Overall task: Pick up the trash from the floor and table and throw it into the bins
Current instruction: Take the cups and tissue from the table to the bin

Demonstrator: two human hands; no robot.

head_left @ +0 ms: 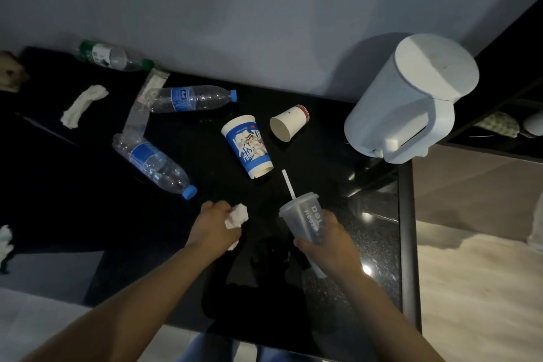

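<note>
Gripping a tissue [236, 216] in your left hand [213, 225] and a clear cup [307, 223] in your right hand [329, 247], both over the worktop [379, 238], you've the blue cup [248, 145] lying on its side just ahead, pointing away, slightly nearer your left.

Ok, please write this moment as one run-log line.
phase: pickup | left hand: grips crumpled tissue | right hand: holds clear plastic cup | bins: not in view
</note>
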